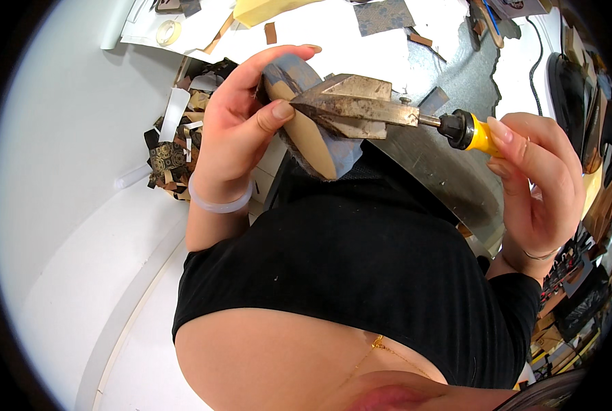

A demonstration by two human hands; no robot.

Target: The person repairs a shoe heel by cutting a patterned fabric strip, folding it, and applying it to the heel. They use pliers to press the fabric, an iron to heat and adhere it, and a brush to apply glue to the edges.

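Observation:
My left hand (pixel 241 123) grips a curved piece covered in mottled blue-grey material (pixel 344 154), with a smooth tan face (pixel 311 145). The thumb presses on its tan face, beside the tip of a worn, wedge-shaped metal head (pixel 361 106). That pointed tip meets the piece; whether it goes in, I cannot tell. From the head's wide end a thin metal shaft runs to a yellow-and-black handle (pixel 481 133), like a screwdriver's. My right hand (pixel 542 175) pinches this handle between thumb and fingers, the others curled in.
Ahead is a white-covered table (pixel 320 34) with a metal plate (pixel 450 61), a patterned blue-grey scrap (pixel 383 16), a tape roll (pixel 168 32) and yellow foam (pixel 272 8). A heap of offcuts (pixel 172 154) lies at left by a white wall. Tools and materials crowd the right side.

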